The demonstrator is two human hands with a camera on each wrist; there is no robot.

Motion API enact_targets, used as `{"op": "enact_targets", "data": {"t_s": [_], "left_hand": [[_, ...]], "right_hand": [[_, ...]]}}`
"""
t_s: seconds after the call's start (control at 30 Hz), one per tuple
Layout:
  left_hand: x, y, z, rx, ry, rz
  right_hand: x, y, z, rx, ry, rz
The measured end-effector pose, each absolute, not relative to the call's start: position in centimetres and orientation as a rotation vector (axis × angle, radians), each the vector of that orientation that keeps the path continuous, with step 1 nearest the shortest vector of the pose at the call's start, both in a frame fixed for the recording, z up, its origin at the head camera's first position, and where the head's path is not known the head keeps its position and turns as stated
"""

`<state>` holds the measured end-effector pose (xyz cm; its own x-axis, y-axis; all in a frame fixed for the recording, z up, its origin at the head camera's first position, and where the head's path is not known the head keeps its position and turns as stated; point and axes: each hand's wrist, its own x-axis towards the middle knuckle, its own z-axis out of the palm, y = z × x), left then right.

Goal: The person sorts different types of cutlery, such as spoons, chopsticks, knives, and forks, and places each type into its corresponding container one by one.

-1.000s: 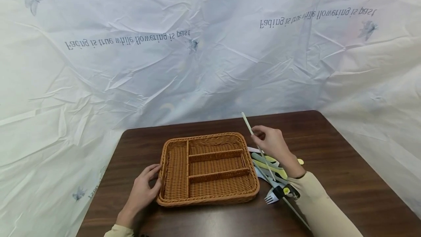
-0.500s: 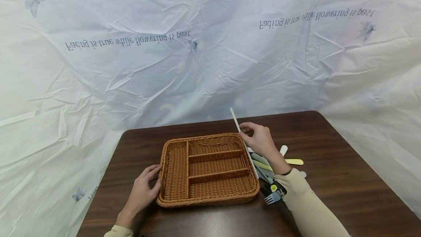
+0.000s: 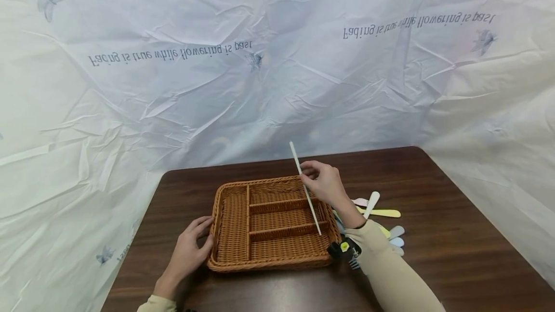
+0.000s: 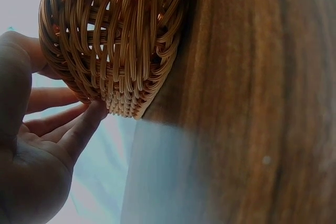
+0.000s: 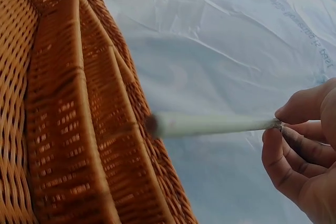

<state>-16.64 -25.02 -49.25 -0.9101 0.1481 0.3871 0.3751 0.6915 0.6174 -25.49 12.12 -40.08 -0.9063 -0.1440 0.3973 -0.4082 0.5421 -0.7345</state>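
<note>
A brown wicker basket with four compartments stands on the table. At its left wall rests my left hand, fingers mostly straight against the outer weave, as the left wrist view shows. My right hand pinches a long pale green stick between thumb and fingertips. The stick slants over the basket's right part, its lower end above the right of the front compartments. In the right wrist view, the stick points from my fingertips toward the basket's dividers.
Right of the basket, partly under my right forearm, lie several pieces of cutlery, among them a yellow handle, a white handle and a blue fork. Behind the dark wooden table hangs a pale printed cloth.
My right hand has moved left with the stick, from above the cutlery to over the basket's right part. More handles show beside my forearm. My left hand has stayed in place.
</note>
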Motion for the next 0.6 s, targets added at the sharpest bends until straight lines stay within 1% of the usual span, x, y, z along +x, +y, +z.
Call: {"op": "enact_targets", "data": {"t_s": [0.4, 0.6], "left_hand": [[-16.7, -25.3, -49.1, -0.418, -2.602, -1.023], [-16.6, -25.1, -49.2, -0.400, -2.614, -1.036]], "right_hand": [[-26.5, 8.8, -40.1, 0.478, -2.424, 1.400], [-26.8, 6.9, -40.1, 0.453, -2.400, 1.529]]}}
